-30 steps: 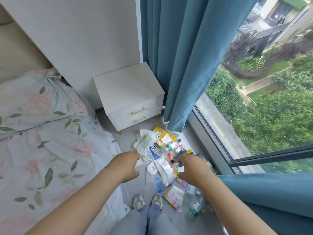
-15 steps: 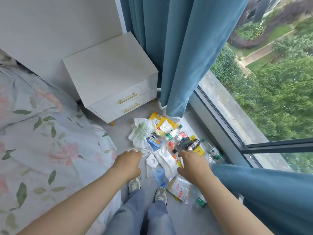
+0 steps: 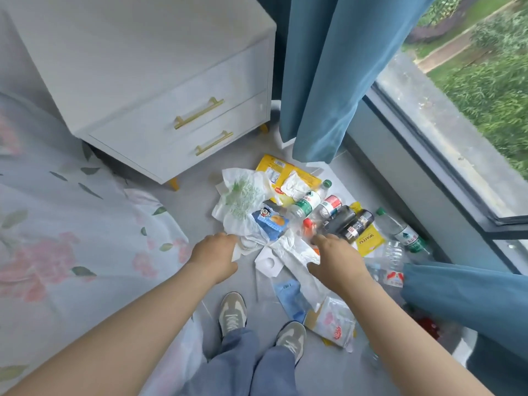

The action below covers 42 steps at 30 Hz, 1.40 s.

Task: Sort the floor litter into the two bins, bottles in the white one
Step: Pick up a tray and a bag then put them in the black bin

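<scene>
Litter lies in a heap on the grey floor. My left hand [image 3: 215, 255] has its fingers curled into the crumpled lower edge of a white plastic bag [image 3: 243, 201] with green print. My right hand [image 3: 337, 258] reaches over the pile, its fingertips hidden at the near end of a dark bottle [image 3: 341, 222]. Beside that lie a green-labelled bottle [image 3: 307, 204], a red-labelled bottle [image 3: 331, 204] and a clear green-capped bottle [image 3: 403, 232]. Wrappers include a yellow packet [image 3: 281, 172] and a blue snack packet [image 3: 270, 221]. No bin is in view.
A white nightstand [image 3: 160, 81] stands close behind the pile on the left. A blue curtain [image 3: 328, 81] hangs above the pile, and more curtain [image 3: 457, 295] covers litter at the right. The floral bed [image 3: 71, 238] borders the left. My shoes [image 3: 231, 310] stand just before the heap.
The view has tilted down and closed in on the pile. Both hands have stayed at the litter, the left at the white bag, the right at the dark bottle.
</scene>
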Each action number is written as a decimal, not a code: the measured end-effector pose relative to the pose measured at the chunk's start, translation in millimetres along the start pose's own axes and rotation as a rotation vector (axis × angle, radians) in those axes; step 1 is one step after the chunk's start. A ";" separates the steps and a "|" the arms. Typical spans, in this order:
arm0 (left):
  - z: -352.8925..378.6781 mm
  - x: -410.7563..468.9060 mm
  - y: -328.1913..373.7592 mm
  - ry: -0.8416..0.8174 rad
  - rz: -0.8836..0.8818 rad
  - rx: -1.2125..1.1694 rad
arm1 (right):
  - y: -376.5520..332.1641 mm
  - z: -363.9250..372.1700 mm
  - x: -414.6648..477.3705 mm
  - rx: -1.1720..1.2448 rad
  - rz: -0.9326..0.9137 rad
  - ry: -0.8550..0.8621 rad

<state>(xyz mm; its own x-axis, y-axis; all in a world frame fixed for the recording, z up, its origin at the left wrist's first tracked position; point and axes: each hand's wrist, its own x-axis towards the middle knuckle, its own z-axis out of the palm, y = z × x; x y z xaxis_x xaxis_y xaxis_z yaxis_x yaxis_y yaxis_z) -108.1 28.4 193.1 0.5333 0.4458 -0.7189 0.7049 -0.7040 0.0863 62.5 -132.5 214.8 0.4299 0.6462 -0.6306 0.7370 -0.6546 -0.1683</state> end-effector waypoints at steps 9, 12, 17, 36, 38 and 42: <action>119.3 89.0 -37.1 0.034 -0.005 -0.003 | 3.1 133.1 81.3 0.017 0.025 0.024; 154.6 105.2 -52.4 0.033 0.006 0.003 | 0.9 169.2 90.7 0.041 0.051 0.046; 196.3 125.5 -71.2 0.028 -0.005 -0.023 | -6.2 212.5 96.0 0.063 0.086 0.046; 262.1 232.7 -87.2 0.228 -0.139 -0.062 | -1.5 261.3 187.9 0.141 0.081 0.176; 263.8 233.4 -89.2 0.230 -0.152 -0.058 | -3.7 260.4 186.8 0.147 0.075 0.202; 268.7 232.4 -93.1 0.223 -0.175 -0.081 | -19.4 254.6 190.6 0.219 0.002 0.354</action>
<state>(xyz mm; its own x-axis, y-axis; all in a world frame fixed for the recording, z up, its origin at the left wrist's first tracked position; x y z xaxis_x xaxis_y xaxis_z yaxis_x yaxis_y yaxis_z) -175.5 49.1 -167.3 0.4839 0.6730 -0.5593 0.8253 -0.5636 0.0358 -2.6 -96.6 -95.0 0.6119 0.7152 -0.3378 0.6245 -0.6989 -0.3486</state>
